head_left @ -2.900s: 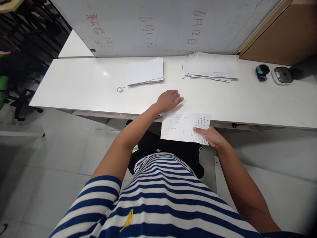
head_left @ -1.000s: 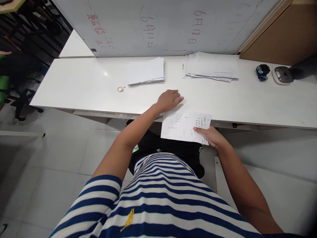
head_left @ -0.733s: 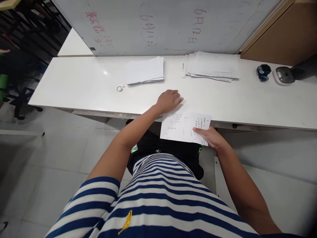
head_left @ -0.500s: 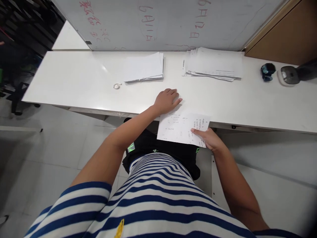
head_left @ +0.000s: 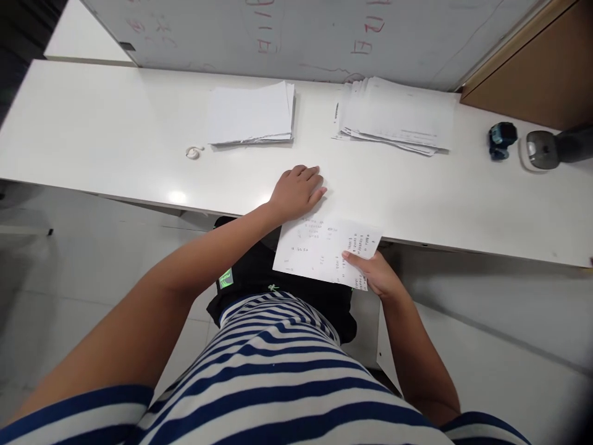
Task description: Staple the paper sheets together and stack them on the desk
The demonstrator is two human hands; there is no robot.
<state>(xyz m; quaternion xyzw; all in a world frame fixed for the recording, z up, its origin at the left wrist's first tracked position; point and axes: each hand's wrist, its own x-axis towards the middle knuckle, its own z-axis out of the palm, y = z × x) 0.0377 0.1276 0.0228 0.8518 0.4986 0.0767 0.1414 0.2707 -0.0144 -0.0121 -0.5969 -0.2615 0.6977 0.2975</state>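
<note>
My right hand (head_left: 376, 272) pinches the right side of a sheet of paper (head_left: 312, 253), thumb on top and fingers underneath. Handwriting covers parts of the sheet, which overhangs the desk's front edge above my lap. My left hand (head_left: 299, 191) rests palm down on the white desk, just beyond the sheet's far edge, fingers stretched out and holding nothing. Farther back lies a stack of blank-looking paper (head_left: 250, 114). To its right is a second, looser stack of printed sheets (head_left: 398, 117).
A small white ear-hook earpiece (head_left: 193, 152) lies left on the white desk (head_left: 115, 136). At the right stand a dark blue device (head_left: 501, 139) and a rounded white-and-black object (head_left: 540, 150). A whiteboard (head_left: 315, 37) with red writing and a brown panel (head_left: 528, 68) border the back.
The camera view has shifted, so the desk and stacks sit a little differently in the picture. Both hands and the sheet keep nearly the same place at the desk's edge.
</note>
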